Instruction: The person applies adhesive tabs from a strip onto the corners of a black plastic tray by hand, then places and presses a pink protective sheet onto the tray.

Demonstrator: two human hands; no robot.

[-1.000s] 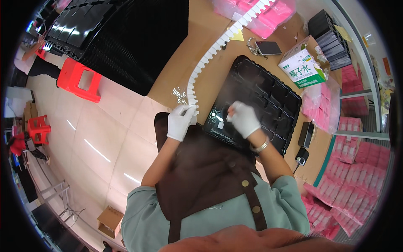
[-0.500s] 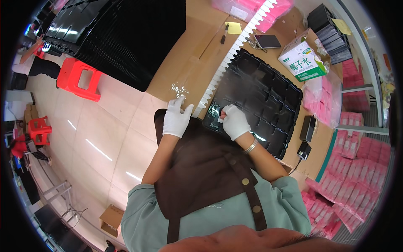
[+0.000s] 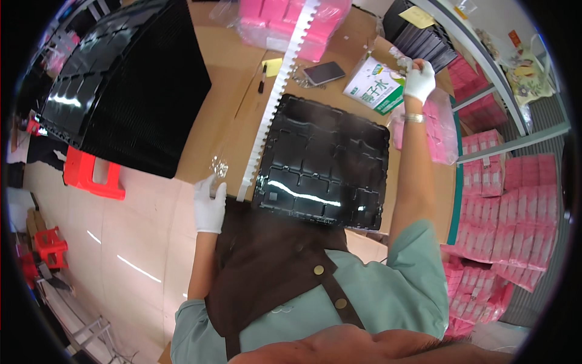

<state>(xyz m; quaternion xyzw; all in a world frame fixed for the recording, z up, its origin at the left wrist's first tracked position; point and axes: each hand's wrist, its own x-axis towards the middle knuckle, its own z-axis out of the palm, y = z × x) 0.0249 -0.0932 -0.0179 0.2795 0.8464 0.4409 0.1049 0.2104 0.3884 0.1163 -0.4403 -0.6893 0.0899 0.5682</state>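
My left hand (image 3: 210, 206), in a white glove, rests at the near edge of the cardboard-covered table with its fingers apart. Just beyond its fingertips lie several small clear shiny pieces (image 3: 219, 166). A black moulded plastic tray (image 3: 330, 159) lies flat on my right, with a small pale square (image 3: 273, 196) at its near left corner. Along the tray's left side runs a long white toothed strip (image 3: 277, 104). My gloved right hand (image 3: 419, 84) reaches over a white and green carton (image 3: 377, 85), its fingers closed; what they hold, if anything, is too small to make out.
A tall stack of black trays (image 3: 139, 91) stands at the left. A phone (image 3: 324, 73), a marker (image 3: 262, 79) and a yellow note (image 3: 273, 67) lie farther back. Bagged pink packs (image 3: 285, 27) sit at the far edge; more fill the shelves (image 3: 515, 224) at right.
My right hand has left the tray's near left corner and stretched far right to the carton. My left hand stays by the clear pieces. The whole view has turned toward the right.
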